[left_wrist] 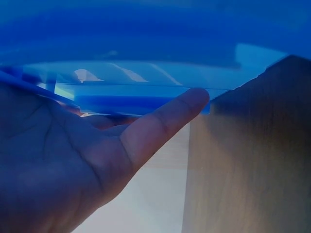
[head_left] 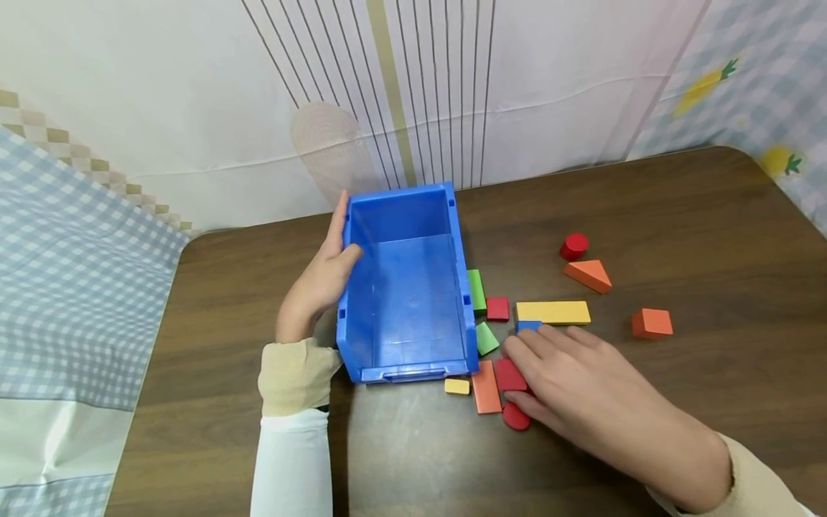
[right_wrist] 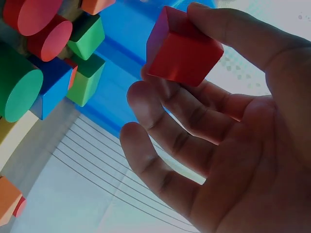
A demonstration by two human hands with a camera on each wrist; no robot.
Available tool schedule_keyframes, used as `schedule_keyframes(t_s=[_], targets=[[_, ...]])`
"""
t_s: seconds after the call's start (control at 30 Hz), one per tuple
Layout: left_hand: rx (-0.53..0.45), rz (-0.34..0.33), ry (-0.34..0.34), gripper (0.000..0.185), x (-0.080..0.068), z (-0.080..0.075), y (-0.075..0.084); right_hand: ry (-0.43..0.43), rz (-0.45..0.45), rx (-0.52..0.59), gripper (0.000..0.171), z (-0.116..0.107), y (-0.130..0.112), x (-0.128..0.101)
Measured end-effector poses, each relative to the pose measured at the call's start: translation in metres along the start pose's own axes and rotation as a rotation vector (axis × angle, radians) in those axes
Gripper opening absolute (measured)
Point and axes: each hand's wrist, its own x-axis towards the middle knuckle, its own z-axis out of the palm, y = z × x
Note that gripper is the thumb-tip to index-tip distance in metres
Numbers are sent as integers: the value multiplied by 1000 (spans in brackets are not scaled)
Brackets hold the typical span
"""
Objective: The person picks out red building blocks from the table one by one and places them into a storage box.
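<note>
An open blue plastic bin (head_left: 413,301) stands on the wooden table. At its left wall, my left hand (head_left: 319,280) grips the rim, thumb over the inner side and fingers along the outside. The left wrist view shows this hand (left_wrist: 97,150) close against the blue plastic. Right of the bin, my right hand (head_left: 588,388) pinches a red cube (right_wrist: 182,51) between thumb and fingertips, its other fingers loosely bent. Close by lie an orange rectangular block (head_left: 487,388), a red round block (head_left: 516,416) and a small yellow block (head_left: 457,387). A blue block (right_wrist: 50,87) is partly hidden by the hand in the head view.
Beside the bin's right wall are two green blocks (head_left: 476,291) and a red block (head_left: 497,309). A long yellow block (head_left: 553,312) lies beyond my right hand. Farther right are a red cylinder (head_left: 573,246), an orange triangle (head_left: 589,275) and an orange cube (head_left: 652,323).
</note>
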Motion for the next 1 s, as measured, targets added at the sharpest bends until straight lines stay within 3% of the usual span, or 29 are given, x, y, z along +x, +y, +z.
schedule_keyframes(t_s=[0.57, 0.9, 1.0], targets=[[16, -9, 29, 85, -3, 0, 0, -8, -37, 11, 40, -12, -3, 19], [20, -21, 12, 84, -1, 3, 0, 117, -112, -4, 35, -16, -7, 26], [22, -21, 18, 84, -2, 1, 0, 103, -137, -13, 33, -18, -7, 31]])
